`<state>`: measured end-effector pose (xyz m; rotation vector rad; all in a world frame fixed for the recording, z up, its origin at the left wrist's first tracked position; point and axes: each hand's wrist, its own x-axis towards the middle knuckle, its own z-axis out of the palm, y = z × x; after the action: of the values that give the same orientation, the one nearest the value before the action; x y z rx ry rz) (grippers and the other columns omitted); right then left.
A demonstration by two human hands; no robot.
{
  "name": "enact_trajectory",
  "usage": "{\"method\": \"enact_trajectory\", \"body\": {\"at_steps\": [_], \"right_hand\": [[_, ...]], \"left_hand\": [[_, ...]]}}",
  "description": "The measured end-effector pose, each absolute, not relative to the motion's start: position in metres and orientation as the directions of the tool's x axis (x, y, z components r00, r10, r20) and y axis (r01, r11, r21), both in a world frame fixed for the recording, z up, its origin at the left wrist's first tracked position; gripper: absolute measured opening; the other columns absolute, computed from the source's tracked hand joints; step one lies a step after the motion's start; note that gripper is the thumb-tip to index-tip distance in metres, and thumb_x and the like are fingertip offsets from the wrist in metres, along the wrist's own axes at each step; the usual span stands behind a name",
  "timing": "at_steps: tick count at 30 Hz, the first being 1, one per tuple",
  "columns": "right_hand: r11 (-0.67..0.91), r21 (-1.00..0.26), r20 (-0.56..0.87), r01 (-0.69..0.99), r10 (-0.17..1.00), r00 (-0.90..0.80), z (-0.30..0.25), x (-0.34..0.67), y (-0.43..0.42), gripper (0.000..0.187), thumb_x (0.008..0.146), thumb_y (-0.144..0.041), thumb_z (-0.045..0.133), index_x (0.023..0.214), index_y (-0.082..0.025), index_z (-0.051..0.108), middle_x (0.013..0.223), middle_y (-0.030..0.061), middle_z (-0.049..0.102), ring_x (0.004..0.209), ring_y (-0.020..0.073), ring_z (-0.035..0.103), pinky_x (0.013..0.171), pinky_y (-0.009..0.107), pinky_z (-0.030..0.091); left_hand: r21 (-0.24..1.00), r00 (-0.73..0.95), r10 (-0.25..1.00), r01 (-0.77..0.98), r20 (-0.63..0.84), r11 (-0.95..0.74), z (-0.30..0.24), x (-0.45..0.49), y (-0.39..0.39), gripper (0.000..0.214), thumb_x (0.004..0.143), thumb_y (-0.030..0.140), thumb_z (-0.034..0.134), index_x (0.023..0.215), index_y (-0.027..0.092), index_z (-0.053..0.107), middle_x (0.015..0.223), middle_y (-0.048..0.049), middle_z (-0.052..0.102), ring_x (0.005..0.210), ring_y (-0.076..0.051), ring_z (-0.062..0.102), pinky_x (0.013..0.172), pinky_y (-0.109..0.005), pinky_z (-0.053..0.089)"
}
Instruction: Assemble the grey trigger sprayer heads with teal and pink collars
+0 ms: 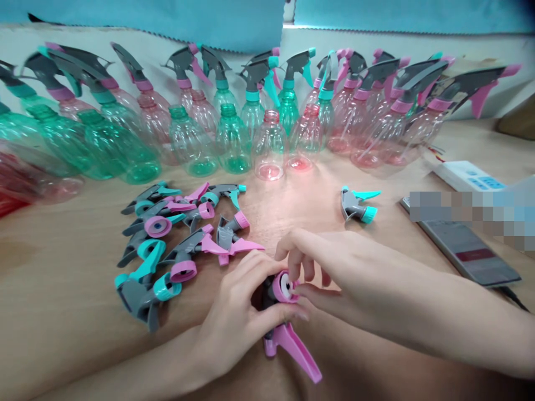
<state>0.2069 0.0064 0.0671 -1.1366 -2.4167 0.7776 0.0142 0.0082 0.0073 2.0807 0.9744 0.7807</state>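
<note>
My left hand (246, 301) is wrapped round a grey and pink trigger spray head (292, 345). The pink trigger points down toward the front right, and the pink screw collar faces up with a white disc inside. Over that collar my right hand (321, 262) is bent, its thumb and index fingertips close together at the collar's opening. Whatever is between those fingertips is too small or hidden to make out. Just left of my left hand lies a pile of loose spray heads (184, 250) in grey with pink or teal parts.
Rows of clear pink and green bottles (270, 147) stand along the back, several with spray heads on. A single teal spray head (357, 205) lies beyond my right hand. To the right are a phone (468, 250) with a cable and a white power strip (468, 175).
</note>
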Motion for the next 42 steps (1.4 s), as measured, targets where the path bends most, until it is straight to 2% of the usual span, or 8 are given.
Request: {"method": "enact_trajectory", "body": {"at_steps": [10,15,20,25,30,42], "right_hand": [[0.504,-0.630,0.061,0.591,0.791,-0.609,0.066,0.207,0.005,0.027,0.075,-0.004,0.057,0.095,-0.020,0.051,0.088,-0.0019,0.063,0.072,0.0119,0.056,0.060,0.024,0.037],[0.483,-0.640,0.050,0.597,0.802,-0.595,0.071,0.212,0.010,0.029,0.076,-0.006,0.060,0.098,-0.022,0.052,0.088,-0.0053,0.062,0.072,0.0090,0.054,0.058,0.022,0.036],[0.488,-0.609,-0.003,0.625,0.787,-0.617,0.074,0.215,0.011,0.018,0.076,-0.009,0.062,0.083,-0.022,0.052,0.073,-0.0089,0.057,0.061,0.0067,0.047,0.050,0.021,0.031],[0.528,-0.625,0.046,0.575,0.760,-0.649,0.066,0.213,0.011,0.020,0.074,-0.005,0.061,0.080,-0.021,0.049,0.070,-0.0088,0.053,0.058,0.0066,0.041,0.050,0.020,0.028],[0.535,-0.654,0.060,0.535,0.741,-0.669,0.064,0.212,0.013,0.020,0.074,-0.005,0.060,0.082,-0.020,0.049,0.073,-0.0079,0.055,0.060,0.0068,0.043,0.052,0.020,0.030],[0.551,-0.596,0.095,0.584,0.770,-0.630,0.061,0.209,0.008,0.018,0.077,-0.008,0.051,0.091,-0.021,0.053,0.083,-0.0014,0.064,0.069,0.0120,0.055,0.060,0.024,0.037]], "left_hand": [[0.807,0.557,0.798,0.349,0.231,-0.477,0.009,0.014,0.009,0.034,0.071,0.028,0.078,0.100,0.020,0.061,0.100,-0.0019,0.061,0.095,-0.020,0.056,0.082,-0.029,0.044],[0.797,0.554,0.777,0.303,0.299,-0.522,0.009,0.014,0.008,0.038,0.068,0.029,0.080,0.100,0.019,0.061,0.093,-0.0013,0.062,0.086,-0.018,0.056,0.079,-0.028,0.046],[0.803,0.576,0.767,0.295,0.282,-0.517,0.008,0.014,0.009,0.032,0.068,0.030,0.080,0.092,0.016,0.063,0.089,-0.0031,0.061,0.084,-0.019,0.055,0.075,-0.028,0.046],[0.811,0.577,0.776,0.309,0.257,-0.498,0.010,0.015,0.008,0.026,0.069,0.030,0.079,0.085,0.016,0.063,0.084,-0.0013,0.059,0.080,-0.017,0.054,0.072,-0.027,0.044],[0.812,0.582,0.773,0.307,0.253,-0.497,0.012,0.015,0.010,0.025,0.068,0.025,0.080,0.083,0.017,0.063,0.085,0.0003,0.058,0.080,-0.016,0.052,0.073,-0.025,0.043],[0.814,0.574,0.786,0.330,0.229,-0.478,0.007,0.014,0.009,0.025,0.070,0.025,0.079,0.086,0.019,0.061,0.089,0.0016,0.057,0.085,-0.016,0.053,0.076,-0.026,0.041]]}}
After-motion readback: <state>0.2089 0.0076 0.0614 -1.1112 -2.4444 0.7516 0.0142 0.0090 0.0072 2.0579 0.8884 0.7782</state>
